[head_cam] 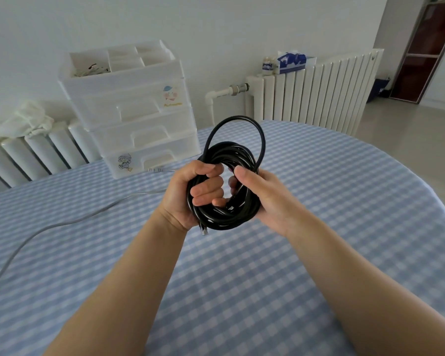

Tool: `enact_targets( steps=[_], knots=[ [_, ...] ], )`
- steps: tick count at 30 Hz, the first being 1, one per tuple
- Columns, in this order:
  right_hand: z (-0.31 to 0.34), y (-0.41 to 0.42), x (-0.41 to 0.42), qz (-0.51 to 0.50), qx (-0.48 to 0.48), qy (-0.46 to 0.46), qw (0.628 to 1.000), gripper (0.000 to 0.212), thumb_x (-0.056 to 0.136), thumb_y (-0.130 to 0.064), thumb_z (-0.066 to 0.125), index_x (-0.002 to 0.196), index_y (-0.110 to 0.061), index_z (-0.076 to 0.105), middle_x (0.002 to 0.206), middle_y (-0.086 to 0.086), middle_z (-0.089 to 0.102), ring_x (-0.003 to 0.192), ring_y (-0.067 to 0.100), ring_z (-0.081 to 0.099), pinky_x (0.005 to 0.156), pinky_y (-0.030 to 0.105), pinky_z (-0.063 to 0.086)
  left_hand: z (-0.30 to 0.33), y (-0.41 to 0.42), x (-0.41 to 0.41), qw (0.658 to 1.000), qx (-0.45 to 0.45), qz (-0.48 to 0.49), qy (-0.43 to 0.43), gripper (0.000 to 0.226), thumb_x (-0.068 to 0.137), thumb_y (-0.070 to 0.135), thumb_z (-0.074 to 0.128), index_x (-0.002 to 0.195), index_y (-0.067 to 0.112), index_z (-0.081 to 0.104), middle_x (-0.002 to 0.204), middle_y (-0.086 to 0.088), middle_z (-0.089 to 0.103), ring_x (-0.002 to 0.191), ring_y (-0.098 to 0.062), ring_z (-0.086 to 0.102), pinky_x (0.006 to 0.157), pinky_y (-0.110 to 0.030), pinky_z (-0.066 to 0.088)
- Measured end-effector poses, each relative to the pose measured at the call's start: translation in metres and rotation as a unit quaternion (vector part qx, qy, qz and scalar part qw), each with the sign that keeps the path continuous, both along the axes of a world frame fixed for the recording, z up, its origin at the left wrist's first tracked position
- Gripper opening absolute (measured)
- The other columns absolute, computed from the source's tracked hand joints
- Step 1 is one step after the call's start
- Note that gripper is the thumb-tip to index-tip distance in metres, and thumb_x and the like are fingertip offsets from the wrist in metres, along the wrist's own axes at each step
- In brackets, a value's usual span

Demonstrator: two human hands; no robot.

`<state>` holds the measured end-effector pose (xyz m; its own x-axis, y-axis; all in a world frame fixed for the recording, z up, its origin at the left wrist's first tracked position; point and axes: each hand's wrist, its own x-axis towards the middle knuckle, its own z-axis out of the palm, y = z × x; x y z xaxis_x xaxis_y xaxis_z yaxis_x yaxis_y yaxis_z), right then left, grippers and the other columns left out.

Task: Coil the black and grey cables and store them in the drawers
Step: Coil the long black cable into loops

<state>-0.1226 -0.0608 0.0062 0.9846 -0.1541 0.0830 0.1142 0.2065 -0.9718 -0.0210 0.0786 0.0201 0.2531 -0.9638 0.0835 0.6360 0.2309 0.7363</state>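
Observation:
A black cable (231, 150) is wound into a thick coil and held above the table. My left hand (188, 191) grips the coil's left side, fingers through its middle. My right hand (265, 199) holds its right side, thumb on top. One loose loop stands up above the coil, and a clear plug hangs below my left hand. A grey cable (49, 227) lies uncoiled across the left of the table, running towards the drawers. The white plastic drawer unit (139, 116) stands at the table's back left, all its drawers closed.
The table wears a blue and white checked cloth (319, 227). The drawer unit's open top tray (93, 65) holds small items. White radiators (314, 91) run along the wall behind, with a blue box (292, 62) on top. A white cloth (26, 119) lies on the left radiator.

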Motion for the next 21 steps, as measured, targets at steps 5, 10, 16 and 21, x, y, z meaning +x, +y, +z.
enact_targets(
  steps=[5, 10, 16, 21],
  knots=[
    [0.006, 0.0, -0.005, -0.035, -0.084, -0.026, 0.995, 0.048, 0.073, -0.054, 0.069, 0.078, -0.007, 0.059, 0.068, 0.002, 0.055, 0.061, 0.012, 0.054, 0.059, 0.022, 0.044, 0.001, 0.001, 0.002, 0.997, 0.053, 0.026, -0.042, 0.025, 0.07, 0.018, 0.072, 0.067, 0.015, 0.048, 0.038, 0.009, 0.041, 0.031, -0.005, 0.04, 0.051, -0.023, 0.047],
    [0.008, 0.01, -0.004, -0.064, -0.113, -0.066, 0.989, 0.093, 0.058, -0.077, 0.067, 0.086, 0.009, 0.05, 0.08, 0.012, 0.051, 0.071, 0.023, 0.05, 0.066, 0.035, 0.043, 0.003, 0.007, 0.004, 0.994, 0.083, 0.023, -0.067, 0.022, 0.078, 0.012, 0.058, 0.063, 0.015, 0.042, 0.038, 0.008, 0.039, 0.032, -0.006, 0.039, 0.055, -0.026, 0.048],
    [0.008, 0.005, -0.008, -0.048, -0.083, -0.03, 0.995, 0.044, 0.075, -0.05, 0.063, 0.097, -0.012, 0.064, 0.078, -0.002, 0.069, 0.068, 0.014, 0.06, 0.066, 0.028, 0.05, 0.005, 0.006, -0.002, 0.991, 0.096, 0.037, -0.086, 0.027, 0.08, 0.014, 0.053, 0.06, 0.016, 0.034, 0.038, 0.007, 0.037, 0.033, -0.006, 0.038, 0.057, -0.027, 0.051],
    [0.007, -0.007, -0.01, -0.003, 0.001, 0.007, 1.0, 0.039, 0.076, -0.04, 0.067, 0.105, -0.015, 0.067, 0.087, 0.005, 0.072, 0.078, 0.02, 0.062, 0.079, 0.034, 0.052, 0.012, 0.003, -0.01, 0.977, 0.149, 0.09, -0.124, 0.016, 0.082, 0.021, 0.058, 0.07, 0.015, 0.049, 0.044, 0.007, 0.04, 0.039, -0.007, 0.042, 0.056, -0.025, 0.05]
  ],
)
